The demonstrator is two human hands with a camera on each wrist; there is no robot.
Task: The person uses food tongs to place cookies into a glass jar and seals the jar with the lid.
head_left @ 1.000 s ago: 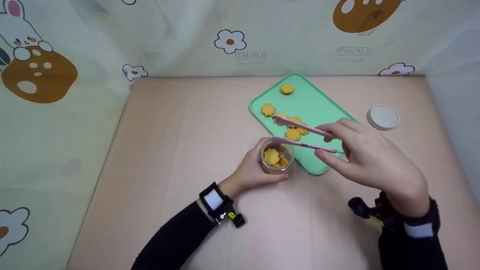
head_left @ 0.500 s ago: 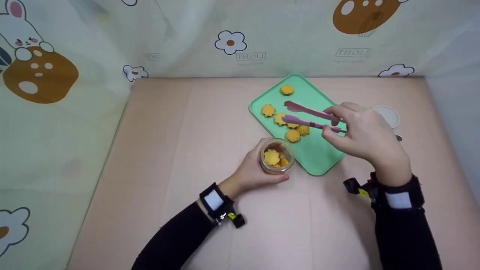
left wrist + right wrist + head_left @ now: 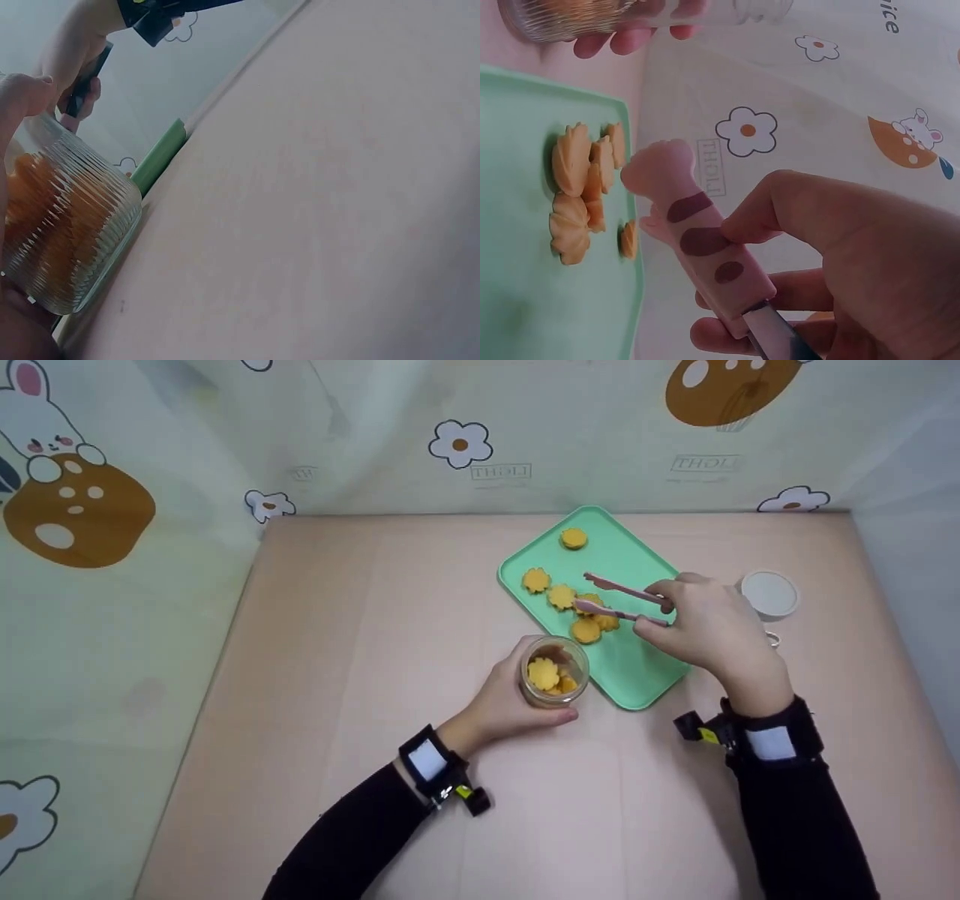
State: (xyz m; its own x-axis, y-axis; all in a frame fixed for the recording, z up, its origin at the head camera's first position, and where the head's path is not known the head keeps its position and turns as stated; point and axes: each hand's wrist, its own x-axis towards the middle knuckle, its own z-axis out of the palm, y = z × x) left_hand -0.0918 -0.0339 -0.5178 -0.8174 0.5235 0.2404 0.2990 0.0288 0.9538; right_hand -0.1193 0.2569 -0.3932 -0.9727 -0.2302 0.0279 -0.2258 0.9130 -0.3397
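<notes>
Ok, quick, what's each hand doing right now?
Left hand: closed around the ribbed glass jar with cookies inside.
Right hand: holding the pink tongs, tips apart.

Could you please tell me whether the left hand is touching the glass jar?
Touching: the head view shows the left hand wrapped around the side of the glass jar.

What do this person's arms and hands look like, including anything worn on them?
The left hand and right hand are ungloved. The left sleeve and right sleeve are black. The left wrist strap and right wrist strap are black too, each with a whitish rectangular patch and a small black attachment showing a yellow-green marking.
</notes>
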